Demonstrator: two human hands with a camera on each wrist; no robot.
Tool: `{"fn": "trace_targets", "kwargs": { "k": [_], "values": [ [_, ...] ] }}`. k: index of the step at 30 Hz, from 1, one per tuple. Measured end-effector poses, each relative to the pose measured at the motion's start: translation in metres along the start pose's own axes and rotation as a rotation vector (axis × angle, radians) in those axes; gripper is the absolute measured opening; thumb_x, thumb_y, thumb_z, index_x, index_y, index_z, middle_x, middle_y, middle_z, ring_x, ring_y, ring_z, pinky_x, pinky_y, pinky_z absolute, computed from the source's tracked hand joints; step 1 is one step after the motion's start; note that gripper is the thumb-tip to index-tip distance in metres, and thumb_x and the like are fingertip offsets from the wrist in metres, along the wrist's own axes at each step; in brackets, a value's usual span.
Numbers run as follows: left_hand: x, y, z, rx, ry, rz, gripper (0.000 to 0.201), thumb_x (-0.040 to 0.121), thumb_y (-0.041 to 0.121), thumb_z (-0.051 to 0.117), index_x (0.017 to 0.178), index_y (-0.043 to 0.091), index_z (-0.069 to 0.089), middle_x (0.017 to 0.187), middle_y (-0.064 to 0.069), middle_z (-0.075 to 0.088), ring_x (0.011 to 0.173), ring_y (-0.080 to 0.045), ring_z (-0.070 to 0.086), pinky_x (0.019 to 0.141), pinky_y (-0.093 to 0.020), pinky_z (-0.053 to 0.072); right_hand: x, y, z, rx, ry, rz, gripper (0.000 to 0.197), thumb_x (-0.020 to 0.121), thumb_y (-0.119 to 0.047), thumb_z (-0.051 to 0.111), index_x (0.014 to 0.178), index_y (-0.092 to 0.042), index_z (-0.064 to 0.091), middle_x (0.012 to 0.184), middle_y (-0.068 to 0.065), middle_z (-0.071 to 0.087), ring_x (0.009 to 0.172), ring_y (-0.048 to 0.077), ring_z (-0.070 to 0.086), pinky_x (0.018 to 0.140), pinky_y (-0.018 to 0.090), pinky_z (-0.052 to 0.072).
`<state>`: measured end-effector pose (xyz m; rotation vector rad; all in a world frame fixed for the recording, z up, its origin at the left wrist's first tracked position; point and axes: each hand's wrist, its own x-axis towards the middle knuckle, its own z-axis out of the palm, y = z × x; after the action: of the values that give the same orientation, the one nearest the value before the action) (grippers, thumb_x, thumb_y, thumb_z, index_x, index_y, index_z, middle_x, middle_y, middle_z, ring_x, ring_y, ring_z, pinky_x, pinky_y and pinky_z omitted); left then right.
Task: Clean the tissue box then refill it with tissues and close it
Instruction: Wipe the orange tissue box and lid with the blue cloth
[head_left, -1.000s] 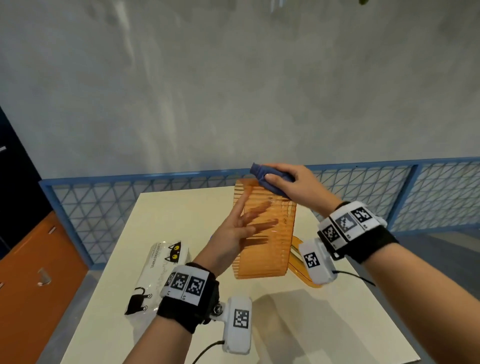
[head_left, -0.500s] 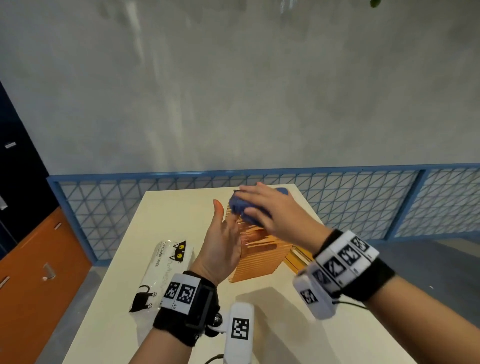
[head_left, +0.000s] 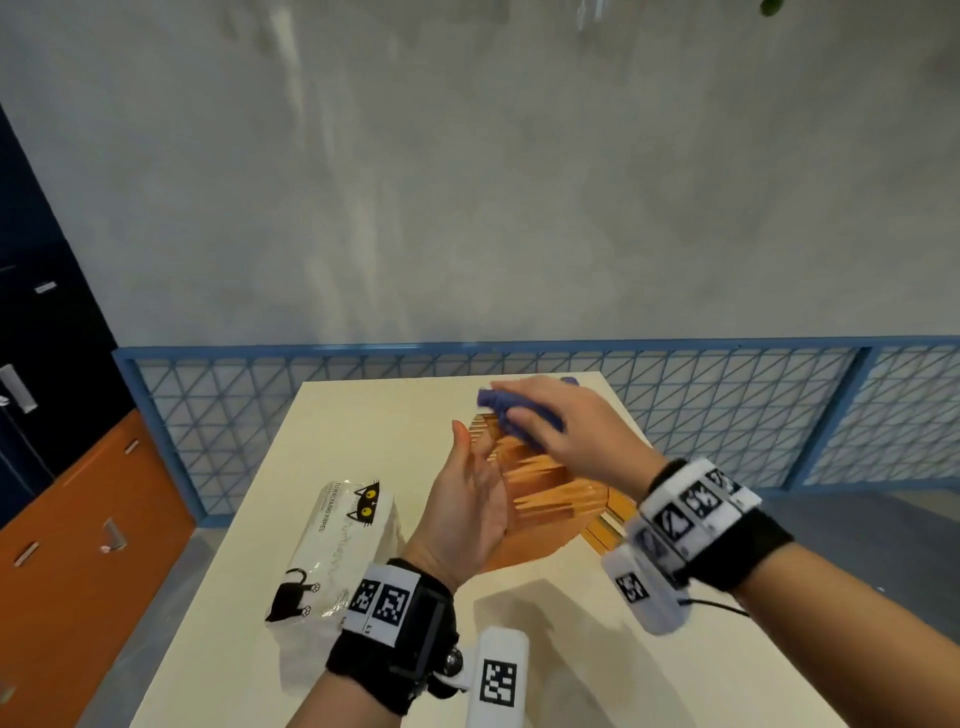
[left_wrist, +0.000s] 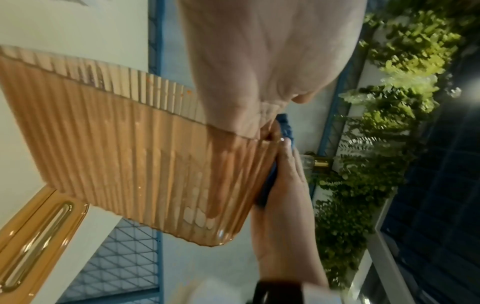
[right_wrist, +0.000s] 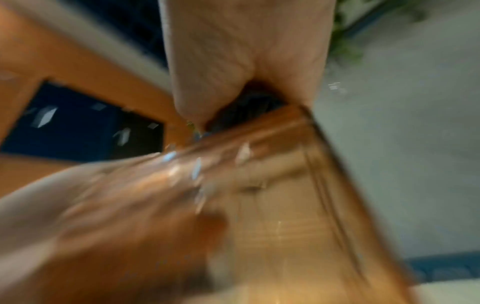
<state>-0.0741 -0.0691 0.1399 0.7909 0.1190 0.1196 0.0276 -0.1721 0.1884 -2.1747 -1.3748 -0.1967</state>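
Right-wrist tissue box (right_wrist: 285, 205) motion-blurred

Head view downward over table (head_left: 363, 415); wrist views close, sharing tissue box (left_wrist: 130, 154).

— What's different from a second ago?

— The ribbed amber see-through plastic tissue box (head_left: 540, 499) stood nearly upright then; now it leans over, its top end tipped toward the table's far edge.

— And the hands?

— The right hand (head_left: 566, 431), gripping the crumpled blue cloth (head_left: 511, 410), has slid from the box's top right corner leftward across its upper end. The left hand (head_left: 470, 512) has turned from fingers spread flat on the box's face to edge-on against its left side.
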Motion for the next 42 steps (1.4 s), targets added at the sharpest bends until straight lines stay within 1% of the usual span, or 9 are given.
{"fn": "trace_targets", "kwargs": {
  "k": [2, 5, 10, 15, 23, 27, 32, 36, 42],
  "values": [
    [0.003, -0.005, 0.009, -0.034, 0.001, -0.011, 0.066, 0.095, 0.057, 0.014, 0.136, 0.015, 0.046, 0.131, -0.019, 0.058, 0.123, -0.035, 0.054, 0.105, -0.049, 0.04, 0.007, 0.007, -0.005, 0.127, 0.026, 0.142, 0.034, 0.096, -0.029, 0.049, 0.129, -0.026, 0.055, 0.121, -0.004, 0.064, 0.108, 0.012, 0.058, 0.089, 0.023, 0.044],
    [0.012, -0.006, 0.01, -0.155, 0.105, 0.029, 0.065, 0.097, 0.054, 0.021, 0.133, 0.007, 0.049, 0.127, -0.023, 0.059, 0.122, -0.036, 0.054, 0.107, -0.055, 0.037, -0.008, 0.002, 0.007, 0.142, 0.053, 0.034, 0.035, 0.096, -0.029, 0.048, 0.131, -0.025, 0.053, 0.121, -0.006, 0.062, 0.106, 0.009, 0.054, 0.092, 0.022, 0.041],
    [0.017, -0.005, -0.007, -0.218, 0.251, -0.019, 0.068, 0.094, 0.061, 0.023, 0.115, 0.006, 0.058, 0.08, -0.017, 0.074, 0.067, -0.026, 0.073, 0.055, -0.03, 0.059, -0.044, -0.003, 0.03, -0.22, 0.118, -0.214, 0.04, 0.094, -0.04, 0.042, 0.133, -0.032, 0.048, 0.127, -0.007, 0.059, 0.112, 0.023, 0.053, 0.091, 0.036, 0.049],
    [0.012, -0.009, -0.019, -0.113, 0.234, -0.076, 0.064, 0.093, 0.059, 0.031, 0.102, 0.003, 0.061, 0.074, -0.015, 0.074, 0.061, -0.024, 0.072, 0.051, -0.027, 0.057, -0.061, -0.012, 0.036, -0.306, 0.154, -0.332, 0.032, 0.089, -0.036, 0.048, 0.12, -0.034, 0.052, 0.124, -0.005, 0.063, 0.115, 0.026, 0.059, 0.084, 0.045, 0.054],
    [0.008, -0.009, -0.009, 0.277, 0.2, -0.068, 0.063, 0.086, 0.064, 0.027, 0.121, 0.022, 0.059, 0.111, -0.013, 0.071, 0.098, -0.029, 0.068, 0.087, -0.041, 0.054, 0.018, 0.012, 0.002, -0.114, -0.197, -0.057, 0.041, 0.096, -0.031, 0.047, 0.137, -0.031, 0.046, 0.133, -0.008, 0.057, 0.121, 0.013, 0.052, 0.098, 0.025, 0.038],
    [0.002, -0.006, -0.015, 0.299, 0.162, -0.079, 0.059, 0.09, 0.06, 0.025, 0.111, 0.021, 0.063, 0.098, -0.008, 0.075, 0.089, -0.023, 0.071, 0.079, -0.036, 0.055, 0.025, 0.014, -0.002, -0.118, -0.22, 0.015, 0.042, 0.097, -0.03, 0.046, 0.139, -0.028, 0.044, 0.138, -0.006, 0.053, 0.126, 0.014, 0.048, 0.101, 0.025, 0.036],
    [-0.002, -0.007, -0.027, 0.273, 0.154, -0.047, 0.068, 0.077, 0.064, 0.036, 0.121, 0.018, 0.06, 0.108, -0.016, 0.071, 0.098, -0.029, 0.067, 0.092, -0.043, 0.051, -0.015, -0.015, 0.007, -0.024, -0.283, -0.176, 0.044, 0.096, -0.029, 0.048, 0.14, -0.029, 0.043, 0.142, -0.013, 0.048, 0.131, 0.004, 0.041, 0.107, 0.025, 0.037],
    [-0.003, -0.008, -0.027, 0.333, 0.081, -0.043, 0.055, 0.08, 0.057, 0.035, 0.111, 0.021, 0.061, 0.098, -0.009, 0.073, 0.086, -0.02, 0.071, 0.08, -0.034, 0.056, 0.012, -0.008, 0.005, -0.057, -0.309, -0.177, 0.043, 0.096, -0.026, 0.05, 0.139, -0.025, 0.045, 0.141, -0.007, 0.05, 0.13, 0.012, 0.046, 0.108, 0.03, 0.039],
    [-0.006, 0.003, -0.028, 0.372, -0.016, -0.059, 0.056, 0.077, 0.054, 0.041, 0.122, 0.023, 0.054, 0.109, -0.009, 0.069, 0.095, -0.022, 0.069, 0.087, -0.036, 0.055, 0.038, -0.005, 0.002, -0.161, -0.268, -0.129, 0.043, 0.096, -0.025, 0.049, 0.139, -0.026, 0.046, 0.143, -0.007, 0.048, 0.131, 0.014, 0.045, 0.106, 0.032, 0.039]
  ]
}}
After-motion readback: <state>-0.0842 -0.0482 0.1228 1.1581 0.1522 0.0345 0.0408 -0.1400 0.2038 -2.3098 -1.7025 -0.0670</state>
